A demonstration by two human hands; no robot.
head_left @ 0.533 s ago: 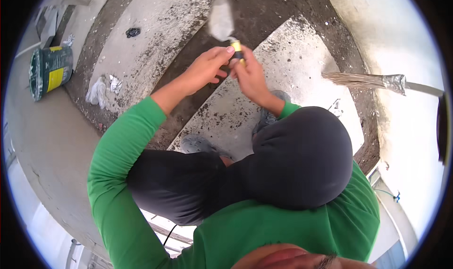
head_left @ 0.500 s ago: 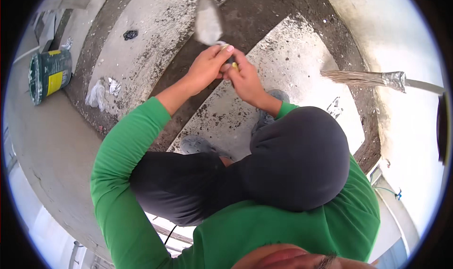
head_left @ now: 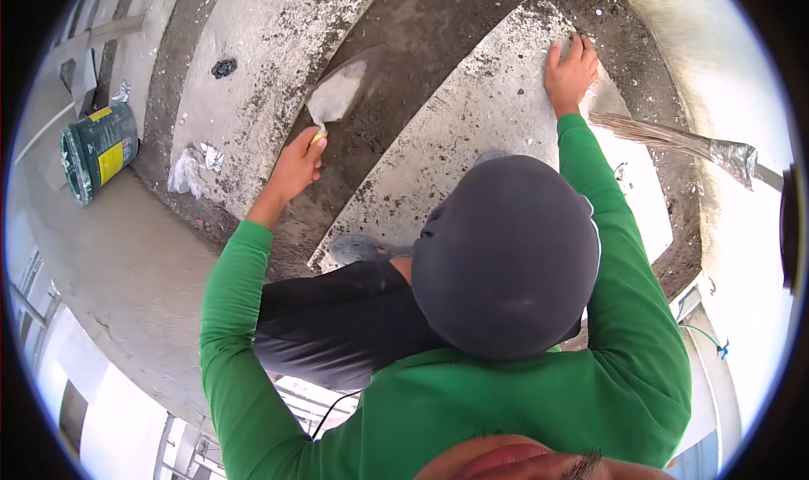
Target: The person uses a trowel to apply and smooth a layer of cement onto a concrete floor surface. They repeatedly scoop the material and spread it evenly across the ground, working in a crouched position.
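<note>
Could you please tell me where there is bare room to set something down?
The pale, dirt-speckled flat slab offers room between the left hand, gripping a metal-bladed trowel, and the right hand. The smooth grey concrete beside the dark green plastic bucket is another patch. It is crowded around the right hand, near the brown straw broom.

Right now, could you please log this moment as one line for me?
left hand: holds trowel by handle | right hand: open, at far end of pale slab | nearby: broom right, green bucket left
</note>
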